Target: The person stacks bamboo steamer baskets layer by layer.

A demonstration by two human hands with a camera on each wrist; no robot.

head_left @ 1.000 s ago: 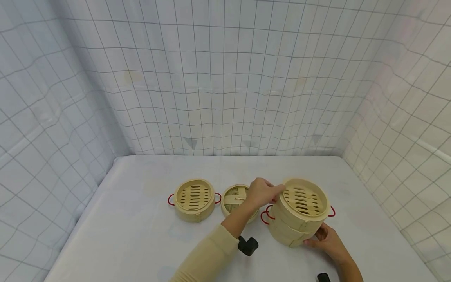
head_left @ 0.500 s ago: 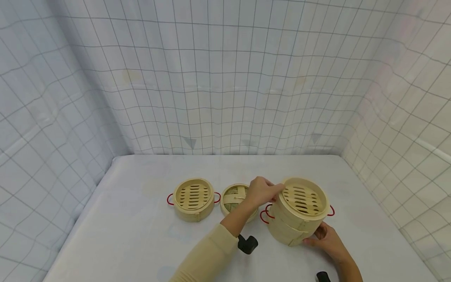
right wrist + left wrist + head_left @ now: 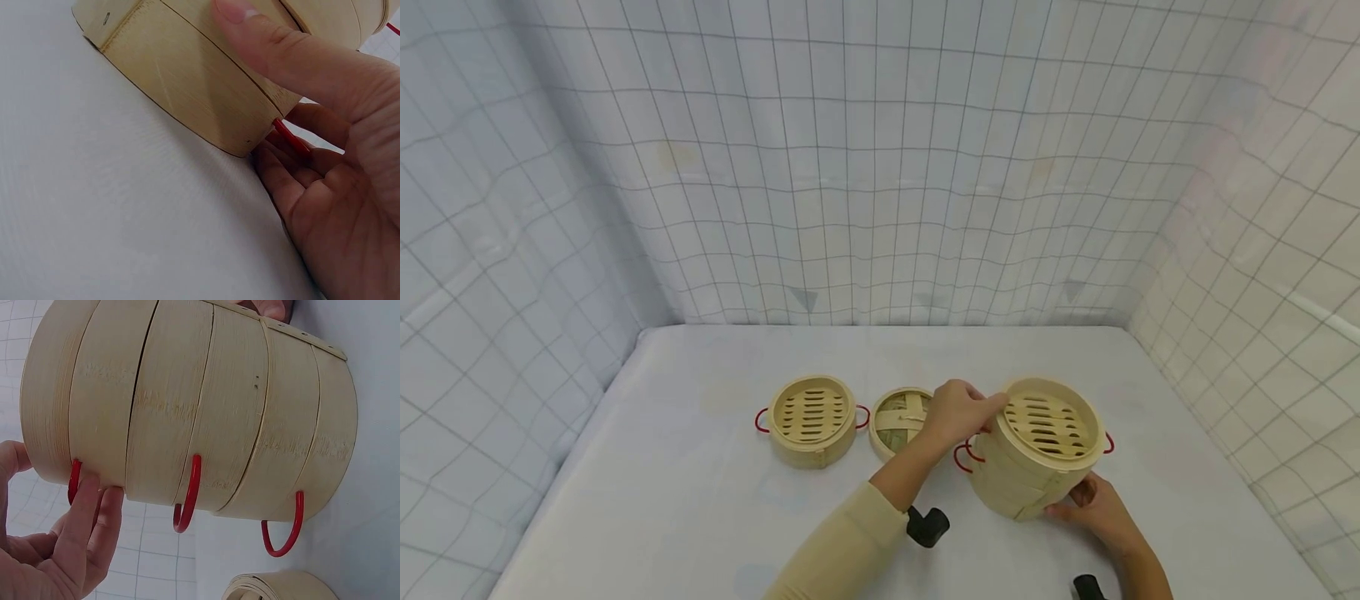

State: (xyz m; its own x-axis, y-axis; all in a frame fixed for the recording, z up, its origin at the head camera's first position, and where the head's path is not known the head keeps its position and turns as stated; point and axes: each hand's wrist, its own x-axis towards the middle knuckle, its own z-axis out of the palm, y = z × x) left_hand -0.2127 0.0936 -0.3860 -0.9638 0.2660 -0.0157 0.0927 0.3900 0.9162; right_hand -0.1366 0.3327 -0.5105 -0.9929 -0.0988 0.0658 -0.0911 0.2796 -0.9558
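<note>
White table [image 3: 700, 467]; steamer stack [image 3: 1028, 471] lower right of frame. Left hand [image 3: 964, 412] pinches top tier [image 3: 1047, 389]; right hand [image 3: 1097, 512] clasps base [image 3: 1011, 504]. Apparent step: aligning. Next move calls for even seating.

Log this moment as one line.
Round pale-bamboo red-handled steamer stack; left hand: grips top tier; right hand: grips lowest tier; white table: beneath stack

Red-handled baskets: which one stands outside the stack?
The head view's leftmost basket, unstacked; the others form the stack held by left hand and right hand.
</note>
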